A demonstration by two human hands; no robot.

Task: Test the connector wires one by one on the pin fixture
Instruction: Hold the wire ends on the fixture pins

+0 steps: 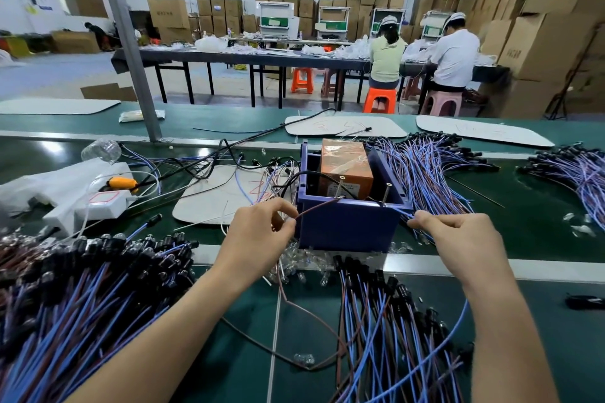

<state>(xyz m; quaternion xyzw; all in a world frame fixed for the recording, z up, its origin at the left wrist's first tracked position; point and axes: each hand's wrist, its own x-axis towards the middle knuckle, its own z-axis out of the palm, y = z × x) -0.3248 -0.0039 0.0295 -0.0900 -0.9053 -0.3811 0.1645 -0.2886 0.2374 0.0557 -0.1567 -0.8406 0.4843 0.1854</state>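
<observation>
A blue plastic box serves as the pin fixture, with an orange block inside and two upright screws on its front rim. My left hand pinches a brown wire whose tip reaches the left screw. My right hand pinches a blue wire whose end points at the right screw. Both wires run down between my arms. Bundles of blue and brown connector wires lie at lower left, lower centre and behind the box.
The green bench carries a white power strip with an orange plug, a white plastic bag, white boards and small clear bulbs near the box. A metal post rises at the left. Two persons sit at a far table beside stacked cartons.
</observation>
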